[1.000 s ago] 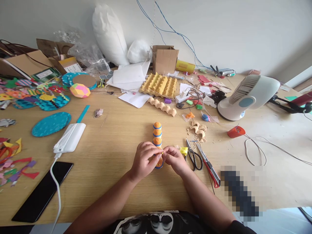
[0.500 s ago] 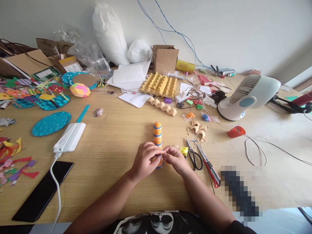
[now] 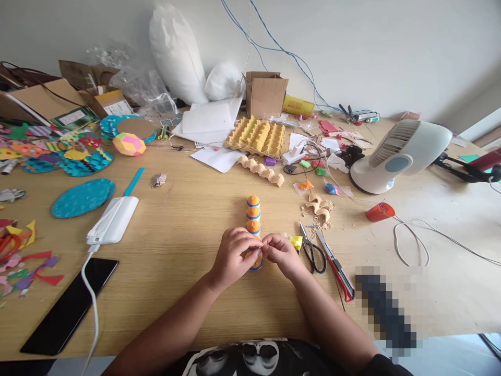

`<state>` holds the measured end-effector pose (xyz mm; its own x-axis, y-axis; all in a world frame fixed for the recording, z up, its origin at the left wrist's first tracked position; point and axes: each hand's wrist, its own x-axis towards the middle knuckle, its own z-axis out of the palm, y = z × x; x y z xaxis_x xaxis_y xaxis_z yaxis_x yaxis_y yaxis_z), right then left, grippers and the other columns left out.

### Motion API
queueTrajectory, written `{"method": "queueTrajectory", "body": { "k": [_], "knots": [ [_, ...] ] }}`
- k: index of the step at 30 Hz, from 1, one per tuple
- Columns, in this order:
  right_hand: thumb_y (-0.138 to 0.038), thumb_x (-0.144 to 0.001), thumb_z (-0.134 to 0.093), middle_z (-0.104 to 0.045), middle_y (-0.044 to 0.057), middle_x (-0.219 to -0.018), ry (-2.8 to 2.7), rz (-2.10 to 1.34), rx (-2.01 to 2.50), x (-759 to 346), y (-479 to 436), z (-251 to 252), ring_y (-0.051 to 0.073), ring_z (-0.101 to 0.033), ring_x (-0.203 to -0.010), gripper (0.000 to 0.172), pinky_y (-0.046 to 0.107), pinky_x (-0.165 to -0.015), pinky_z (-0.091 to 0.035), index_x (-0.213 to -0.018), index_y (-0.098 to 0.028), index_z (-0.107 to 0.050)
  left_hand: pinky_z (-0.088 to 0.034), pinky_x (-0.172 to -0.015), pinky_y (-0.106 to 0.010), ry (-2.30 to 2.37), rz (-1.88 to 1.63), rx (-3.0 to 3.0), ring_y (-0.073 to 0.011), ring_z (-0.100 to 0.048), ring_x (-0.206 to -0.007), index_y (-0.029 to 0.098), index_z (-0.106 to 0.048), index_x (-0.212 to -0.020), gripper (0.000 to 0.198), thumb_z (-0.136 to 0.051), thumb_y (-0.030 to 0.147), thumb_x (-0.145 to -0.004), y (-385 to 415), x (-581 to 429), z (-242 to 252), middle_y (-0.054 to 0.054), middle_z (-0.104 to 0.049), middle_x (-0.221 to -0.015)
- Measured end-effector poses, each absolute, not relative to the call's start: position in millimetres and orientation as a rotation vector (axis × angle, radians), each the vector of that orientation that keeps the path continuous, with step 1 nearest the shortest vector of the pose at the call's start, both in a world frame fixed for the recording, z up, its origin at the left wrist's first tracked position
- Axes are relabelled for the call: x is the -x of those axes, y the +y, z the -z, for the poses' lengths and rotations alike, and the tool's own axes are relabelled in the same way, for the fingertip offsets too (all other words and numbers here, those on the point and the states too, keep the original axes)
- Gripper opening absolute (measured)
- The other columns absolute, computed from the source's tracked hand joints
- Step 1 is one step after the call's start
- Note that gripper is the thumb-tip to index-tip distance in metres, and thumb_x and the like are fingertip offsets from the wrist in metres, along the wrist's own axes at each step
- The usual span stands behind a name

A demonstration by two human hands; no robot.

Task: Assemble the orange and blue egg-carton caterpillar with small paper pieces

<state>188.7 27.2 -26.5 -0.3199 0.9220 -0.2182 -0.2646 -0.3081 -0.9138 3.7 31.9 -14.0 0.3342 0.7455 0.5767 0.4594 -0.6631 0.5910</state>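
"What crowds the far left?"

"Cut paper scraps [image 3: 33, 271], then a black touchscreen device [image 3: 70, 305], slanted, its near corner just beside the worktop's front edge. A white power bank [image 3: 112, 220] lies beyond its far end, close to a teal oval board [image 3: 83, 198], and a white charging cable [image 3: 95, 308] drops from it over that edge."

"And the room after that?"

"A wide stretch of wood grain on the worktop [image 3: 176, 224] runs from the power bank to the left hand [image 3: 235, 256], the roomiest side for an elbow. That hand's thumb and forefinger are drawn together at the tips."

"Where's the egg-carton strip?"

"The orange-domed, blue-banded egg-carton strip [image 3: 253, 225] lies lengthwise on the worktop, away from the person; the hands partly cover its near part, well back from the front edge."

"The right hand [image 3: 282, 255]?"

"Its fingertips press together too, meeting the left's over the strip. Whether anything small sits between them, I can't tell."

"Room on that side?"

"Tighter: a yellow piece [image 3: 296, 242] just beside the hand, then black-handled scissors [image 3: 313, 256], then a red-ended utility knife [image 3: 336, 266]. Farther right, more wood reaches to a red cup [image 3: 379, 211]."
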Motion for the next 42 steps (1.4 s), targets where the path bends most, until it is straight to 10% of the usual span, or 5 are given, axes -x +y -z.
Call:
{"method": "queueTrajectory", "body": {
  "k": [26, 42],
  "knots": [
    [-0.022, -0.072, -0.067, -0.056, -0.002, -0.056, -0.733, -1.893, 0.859, -191, 28, 21, 0.004, -0.028, -0.044, 0.008, 0.022, -0.044, -0.010, -0.075, -0.015, -0.067, -0.047, -0.090, -0.040, 1.015, -1.288, -2.105, -0.0196, -0.063, -0.091, 0.024, -0.067, -0.090, 0.007, -0.070, 0.017, -0.089, 31, -5, 11, -0.001, -0.073, -0.088],
    [-0.041, -0.067, -0.091, -0.065, 0.000, -0.068, -0.754, -1.949, 0.936, -192, 27, 33, 0.005, -0.040, -0.053, 0.033, 0.023, -0.049, -0.021, -0.079, -0.016, -0.074, -0.048, -0.088, -0.038, 0.973, -1.271, -2.097, -0.0188, -0.063, -0.092, 0.025, -0.072, -0.098, 0.013, -0.071, 0.016, -0.089, 31, -3, 14, -0.001, -0.072, -0.090]
  ]
}}
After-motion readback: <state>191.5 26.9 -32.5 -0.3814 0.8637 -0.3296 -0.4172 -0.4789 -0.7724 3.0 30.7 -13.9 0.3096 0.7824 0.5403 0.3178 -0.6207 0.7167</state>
